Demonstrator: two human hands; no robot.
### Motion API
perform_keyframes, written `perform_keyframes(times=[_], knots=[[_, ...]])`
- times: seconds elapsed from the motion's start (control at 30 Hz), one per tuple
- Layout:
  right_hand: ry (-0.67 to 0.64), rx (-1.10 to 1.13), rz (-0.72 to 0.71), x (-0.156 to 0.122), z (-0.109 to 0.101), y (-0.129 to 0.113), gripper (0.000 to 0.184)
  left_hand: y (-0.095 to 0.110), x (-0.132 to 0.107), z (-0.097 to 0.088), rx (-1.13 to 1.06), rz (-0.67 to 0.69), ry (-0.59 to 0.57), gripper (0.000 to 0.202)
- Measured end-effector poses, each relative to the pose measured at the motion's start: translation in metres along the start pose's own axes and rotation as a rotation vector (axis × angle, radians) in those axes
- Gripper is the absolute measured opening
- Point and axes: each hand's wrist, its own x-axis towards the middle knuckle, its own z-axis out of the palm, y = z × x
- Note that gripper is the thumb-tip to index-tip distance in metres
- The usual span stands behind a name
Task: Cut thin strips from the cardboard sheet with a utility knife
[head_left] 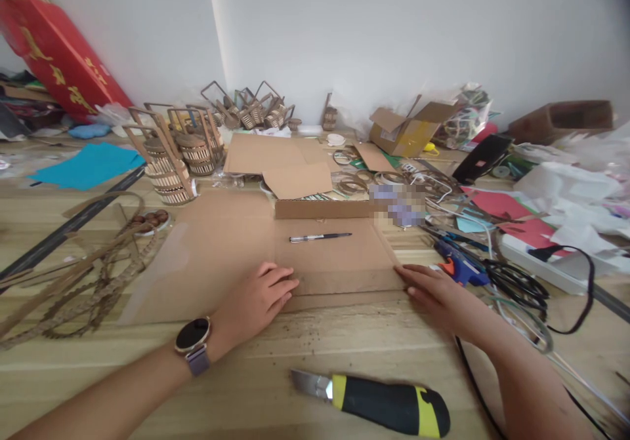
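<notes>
A flat brown cardboard sheet (221, 256) lies on the wooden table, with a folded-up flap at its far edge and a pen (319, 237) resting on it. My left hand (256, 302), with a watch on the wrist, presses on the near edge of the cardboard, fingers bent and pressed flat on the fold. My right hand (433, 292) lies flat at the cardboard's near right corner, fingers stretched out. Neither hand holds anything. A yellow and black utility knife (378, 404) lies on the table just in front of me, blade out to the left.
Black scissors (516, 286) and a blue glue gun (460, 263) lie right of my right hand, with cables. Small wooden baskets (177, 158), cardboard pieces (295, 178), an open box (408, 132), coloured paper (502, 207) and scrap strips (73, 282) crowd the table.
</notes>
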Motion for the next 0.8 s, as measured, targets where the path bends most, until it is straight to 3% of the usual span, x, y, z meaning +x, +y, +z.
perform_keyframes(times=[0.43, 0.8], knots=[[0.069, 0.029, -0.009, 0.0018, 0.0062, -0.0008, 0.044, -0.0014, -0.003, 0.0046, -0.011, -0.009, 0.1, 0.029], [0.103, 0.043, 0.006, 0.0022, 0.0093, 0.0008, 0.048, -0.002, -0.0042, 0.0063, 0.032, 0.009, 0.119, 0.027]])
